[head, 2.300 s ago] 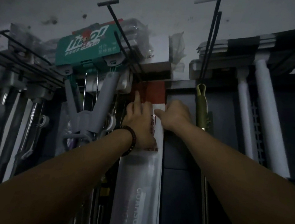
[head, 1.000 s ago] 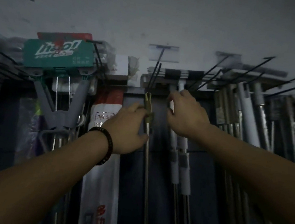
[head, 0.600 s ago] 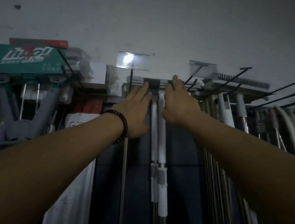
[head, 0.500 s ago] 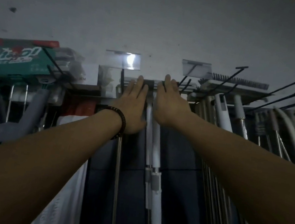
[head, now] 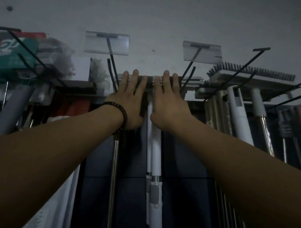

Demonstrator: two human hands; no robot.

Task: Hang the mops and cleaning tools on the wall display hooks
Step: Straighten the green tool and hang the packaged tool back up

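Pressing with straight, spread fingers, the left hand (head: 128, 102) and right hand (head: 168, 104) flank a white handle (head: 153, 151); the mop head (head: 150, 80) lies under their fingertips. Uneven pushing could tip it off the wire hooks (head: 189, 77) just outside both hands.

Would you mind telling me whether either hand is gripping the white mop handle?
No, the left hand and right hand both lie flat, fingers straight, on the mop head above the white handle.

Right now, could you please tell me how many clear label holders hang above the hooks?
2. The left label holder is above-left of the left hand; the right label holder is above-right of the right hand. Others may lie outside the frame.
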